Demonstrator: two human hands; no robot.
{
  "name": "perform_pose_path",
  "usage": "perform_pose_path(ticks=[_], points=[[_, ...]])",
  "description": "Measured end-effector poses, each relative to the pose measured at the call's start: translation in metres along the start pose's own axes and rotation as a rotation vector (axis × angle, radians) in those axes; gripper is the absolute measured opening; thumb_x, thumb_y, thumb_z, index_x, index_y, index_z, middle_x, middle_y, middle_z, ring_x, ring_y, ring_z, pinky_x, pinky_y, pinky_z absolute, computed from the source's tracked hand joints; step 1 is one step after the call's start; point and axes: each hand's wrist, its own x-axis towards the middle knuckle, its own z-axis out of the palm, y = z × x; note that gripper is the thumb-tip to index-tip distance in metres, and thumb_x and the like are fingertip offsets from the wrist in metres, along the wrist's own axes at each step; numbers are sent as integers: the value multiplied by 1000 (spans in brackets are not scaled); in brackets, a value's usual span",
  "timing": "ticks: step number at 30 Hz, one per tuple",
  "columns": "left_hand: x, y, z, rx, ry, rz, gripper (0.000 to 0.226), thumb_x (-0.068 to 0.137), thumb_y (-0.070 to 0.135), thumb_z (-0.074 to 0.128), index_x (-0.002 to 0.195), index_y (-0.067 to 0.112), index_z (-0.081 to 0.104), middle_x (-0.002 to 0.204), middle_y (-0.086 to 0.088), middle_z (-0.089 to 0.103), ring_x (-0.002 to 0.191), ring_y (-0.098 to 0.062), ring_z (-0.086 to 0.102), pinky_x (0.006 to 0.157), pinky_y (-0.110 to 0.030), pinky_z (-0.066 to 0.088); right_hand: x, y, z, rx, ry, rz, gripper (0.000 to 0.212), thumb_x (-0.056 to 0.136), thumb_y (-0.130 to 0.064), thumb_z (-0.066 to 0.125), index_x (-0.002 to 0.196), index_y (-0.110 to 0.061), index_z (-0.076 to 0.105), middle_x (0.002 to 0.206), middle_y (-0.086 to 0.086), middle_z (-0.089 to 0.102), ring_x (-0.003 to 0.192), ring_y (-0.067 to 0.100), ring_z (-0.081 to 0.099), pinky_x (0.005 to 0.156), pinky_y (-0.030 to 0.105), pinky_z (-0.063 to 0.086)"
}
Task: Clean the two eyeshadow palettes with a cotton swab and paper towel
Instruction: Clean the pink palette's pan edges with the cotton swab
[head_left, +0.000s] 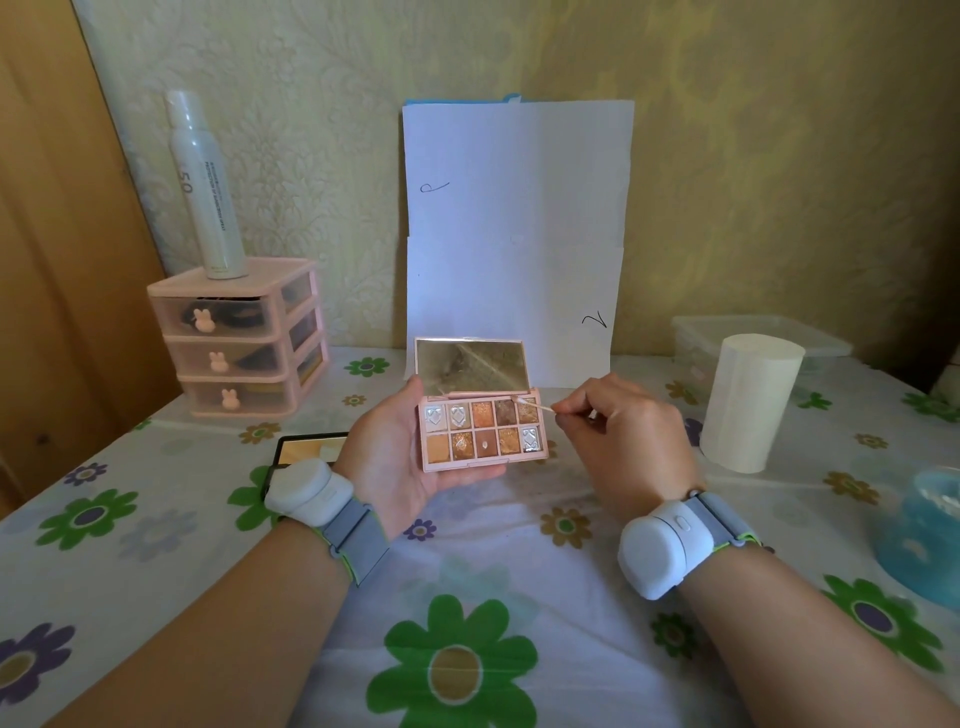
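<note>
In the head view, the left hand (395, 457) gripped the open pink palette (483, 434) above the table (519, 545), its long axis running left to right. The right hand (618, 436), just off its right end, pinched the cotton swab (535, 406) with the tip at the hinge-side rim. The paper towel roll (748, 402) stood clear to the right.

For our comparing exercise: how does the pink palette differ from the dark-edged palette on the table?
The pink palette is held in the left hand; the dark-edged palette lies on the table. The pink palette shows fully, lid raised; the dark-edged palette is partly hidden by the wristband. Both are rectangular.
</note>
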Motion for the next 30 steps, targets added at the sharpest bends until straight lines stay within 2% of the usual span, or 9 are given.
perform_pose_path(ticks=[7,11,15,18,26,30], points=[[1,2,-1,-42,38,25,56,109,47,33,122,3,65,112,-21,76,93,-44,75,71,-62,61,0,2,1,-10,-57,-11,17,79,-9,76,77,-25,73,75,-13,60,71,14,55,64,23,40],[1,1,-2,-25,31,17,57,108,47,33,124,3,64,111,-21,76,94,-44,75,73,-63,60,-1,0,1,-7,-24,3,16,80,-9,76,76,-24,72,75,-10,61,72,16,57,64,25,42],[0,0,1,14,12,-12,58,108,48,34,133,2,60,118,-23,73,103,-47,71,75,-63,60,0,-1,0,-7,15,10,14,81,-10,76,78,-23,73,76,-8,64,72,16,58,64,26,44],[0,0,0,10,10,-16,58,107,48,35,134,2,59,118,-23,73,102,-47,72,72,-62,61,0,-1,0,-10,15,0,13,81,-9,76,78,-22,73,76,-8,64,72,18,59,64,26,44],[1,2,-3,-48,41,48,56,108,47,36,127,3,63,115,-21,75,98,-45,73,74,-64,60,-1,1,0,-38,-93,-31,16,81,-8,74,80,-24,74,78,-11,62,74,16,57,65,25,43],[1,2,-3,-42,47,53,52,108,46,36,117,5,66,110,-20,76,93,-44,75,72,-64,60,-1,0,1,-22,-75,-17,16,80,-9,74,79,-25,73,78,-10,63,74,17,57,65,26,43]])
